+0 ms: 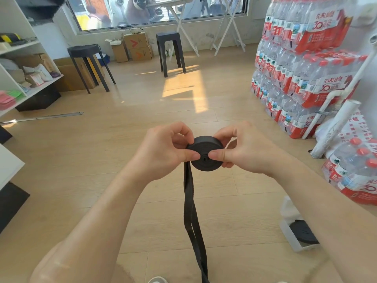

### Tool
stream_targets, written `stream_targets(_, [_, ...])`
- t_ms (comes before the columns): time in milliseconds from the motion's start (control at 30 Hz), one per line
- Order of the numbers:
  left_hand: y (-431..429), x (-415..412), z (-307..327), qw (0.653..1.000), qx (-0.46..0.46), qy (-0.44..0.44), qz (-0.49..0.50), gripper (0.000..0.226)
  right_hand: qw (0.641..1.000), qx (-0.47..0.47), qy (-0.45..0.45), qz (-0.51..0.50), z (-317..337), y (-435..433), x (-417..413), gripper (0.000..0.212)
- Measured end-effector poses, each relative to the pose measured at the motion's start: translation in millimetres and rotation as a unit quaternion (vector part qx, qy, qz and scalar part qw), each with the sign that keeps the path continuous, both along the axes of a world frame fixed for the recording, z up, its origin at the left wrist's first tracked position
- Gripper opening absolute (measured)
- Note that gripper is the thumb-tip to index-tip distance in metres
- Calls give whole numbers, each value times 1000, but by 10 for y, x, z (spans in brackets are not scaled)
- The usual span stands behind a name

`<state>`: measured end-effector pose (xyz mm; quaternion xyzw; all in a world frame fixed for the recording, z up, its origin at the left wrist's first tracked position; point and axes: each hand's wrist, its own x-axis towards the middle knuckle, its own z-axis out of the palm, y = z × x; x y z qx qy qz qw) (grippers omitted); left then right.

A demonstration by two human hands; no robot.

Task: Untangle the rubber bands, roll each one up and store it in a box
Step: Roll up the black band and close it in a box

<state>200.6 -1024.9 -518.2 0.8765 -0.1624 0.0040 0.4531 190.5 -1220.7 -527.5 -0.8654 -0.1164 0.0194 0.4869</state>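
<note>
A black rubber band (206, 153) is wound into a thick flat coil held in mid-air at the centre of the head view. My left hand (165, 150) pinches the coil's left side, thumb on its face. My right hand (238, 148) pinches the right side the same way. The band's loose double tail (193, 217) hangs straight down from the coil toward the floor. A clear plastic box (293, 240) lies on the floor at the lower right, with another rolled black band (304, 231) inside it.
Stacked packs of water bottles (306, 64) fill the right side, with white pipes (334, 127) leaning on them. Two black stools (89, 64) stand ahead beside cardboard boxes (134, 45). White shelving (24, 64) lines the left. A metal strip (44, 117) lies on the wooden floor.
</note>
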Motion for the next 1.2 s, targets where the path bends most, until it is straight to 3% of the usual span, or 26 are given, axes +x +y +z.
stream_targets(300, [51,-26,77,998,-17,32,-57,30,994,106,10,-20,-9,6,29,16])
stream_targets(567, [-48,-21,-4,995,-98,1,15,34,985,168,12,-32,-30,5,36,22])
stream_targets(833, [-84,0,-39,981,-189,23,40,19,966,249,41,-55,-42,-2,36,18])
stream_targets(1000, [-76,-30,-15,985,-167,47,-1,33,951,296,60,-62,-72,26,43,13])
stream_targets(1200, [-46,-31,-24,990,-138,7,19,38,942,307,131,-26,-83,53,29,10])
